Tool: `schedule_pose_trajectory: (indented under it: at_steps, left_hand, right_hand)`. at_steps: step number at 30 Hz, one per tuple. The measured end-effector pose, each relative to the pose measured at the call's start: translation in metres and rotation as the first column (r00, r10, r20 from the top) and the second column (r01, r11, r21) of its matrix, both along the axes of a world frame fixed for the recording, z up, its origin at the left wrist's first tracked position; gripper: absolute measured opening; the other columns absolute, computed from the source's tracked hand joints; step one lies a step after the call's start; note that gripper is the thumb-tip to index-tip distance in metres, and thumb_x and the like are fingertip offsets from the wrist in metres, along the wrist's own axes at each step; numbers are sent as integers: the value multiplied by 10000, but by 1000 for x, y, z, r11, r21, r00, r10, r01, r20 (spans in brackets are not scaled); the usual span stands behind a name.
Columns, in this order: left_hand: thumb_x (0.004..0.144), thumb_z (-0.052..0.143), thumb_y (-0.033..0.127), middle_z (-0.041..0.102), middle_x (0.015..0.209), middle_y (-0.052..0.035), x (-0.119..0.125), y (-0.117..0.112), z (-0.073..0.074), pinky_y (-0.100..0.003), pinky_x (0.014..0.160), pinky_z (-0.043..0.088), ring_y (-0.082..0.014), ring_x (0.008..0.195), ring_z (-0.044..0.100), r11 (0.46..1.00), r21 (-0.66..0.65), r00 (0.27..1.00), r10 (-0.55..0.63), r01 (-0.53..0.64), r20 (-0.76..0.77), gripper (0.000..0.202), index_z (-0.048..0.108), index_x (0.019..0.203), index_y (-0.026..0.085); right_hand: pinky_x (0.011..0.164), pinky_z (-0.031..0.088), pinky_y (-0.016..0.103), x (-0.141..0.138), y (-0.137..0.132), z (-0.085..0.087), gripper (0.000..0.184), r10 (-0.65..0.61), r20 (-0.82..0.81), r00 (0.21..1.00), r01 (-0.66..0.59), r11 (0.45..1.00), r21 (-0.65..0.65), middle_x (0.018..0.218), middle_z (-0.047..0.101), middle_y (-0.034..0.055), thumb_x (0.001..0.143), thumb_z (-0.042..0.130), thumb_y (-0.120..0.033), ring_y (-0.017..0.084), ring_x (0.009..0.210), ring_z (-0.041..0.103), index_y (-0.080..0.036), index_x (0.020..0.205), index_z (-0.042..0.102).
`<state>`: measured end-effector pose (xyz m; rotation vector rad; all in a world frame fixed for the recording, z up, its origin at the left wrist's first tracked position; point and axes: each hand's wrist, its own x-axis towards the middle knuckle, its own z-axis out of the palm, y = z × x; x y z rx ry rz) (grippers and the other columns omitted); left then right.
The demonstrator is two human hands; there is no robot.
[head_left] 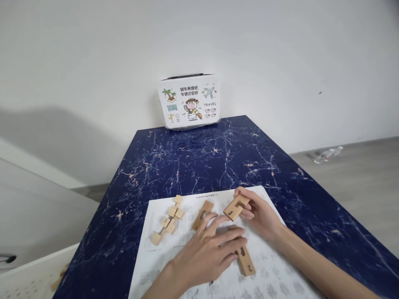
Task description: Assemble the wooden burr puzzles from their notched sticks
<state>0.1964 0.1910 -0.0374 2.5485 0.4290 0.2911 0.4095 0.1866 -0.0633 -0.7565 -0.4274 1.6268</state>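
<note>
My right hand (263, 214) holds a notched wooden puzzle block (234, 209) with a dark mark, tilted up above the paper. My left hand (205, 251) is open, its fingers spread out. Its index fingertip comes close to the held block; whether they touch I cannot tell. Under its other fingers lies a wooden block marked with a 2 (248, 265), partly covered. Just beyond the left knuckles rests another wooden block with a notch (206, 207). To the left, a zigzag chain of small wooden cubes (171, 226) lies on the printed sheet (141, 253).
The sheet lies on a dark blue marbled table (193, 166). At the far end a white case (190, 101) with cartoon prints stands against the wall. A white container (34, 276) sits low at left. On the floor at right lies a plastic bottle (327, 155).
</note>
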Motion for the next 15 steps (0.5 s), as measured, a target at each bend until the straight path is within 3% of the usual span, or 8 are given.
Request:
schedule_pose_trajectory:
  at_steps: [6, 11, 15]
  left_hand:
    - [1014, 647, 256, 706, 1166, -104, 0, -5, -7, -515, 1049, 441, -336, 1156, 568, 986, 167, 998, 23, -13, -54, 257, 658, 1267, 219]
    - [1023, 640, 309, 648, 1080, -98, 1, -9, -17, -489, 963, 481, -297, 1021, 562, 951, 300, 994, 96, -76, -51, 232, 624, 1197, 157]
    - [1012, 651, 391, 644, 1057, -92, 1, -9, -18, -498, 961, 484, -295, 996, 565, 945, 317, 993, 105, -81, -61, 247, 622, 1073, 154]
  right_hand:
    - [456, 301, 177, 1, 1, -1, 259, 15, -19, 1000, -14, 999, 32, 578, 297, -86, 916, 778, -382, 69, 491, 188, -160, 814, 692]
    - [452, 310, 173, 1, 1, 0, 270, 13, -17, 1000, -13, 999, 31, 567, 311, -91, 880, 819, -387, 61, 482, 207, -149, 834, 702]
    - [429, 267, 171, 1, 2, -3, 277, -13, -38, 999, 13, 1000, 0, 577, 332, -90, 845, 847, -380, 47, 475, 206, -136, 845, 715]
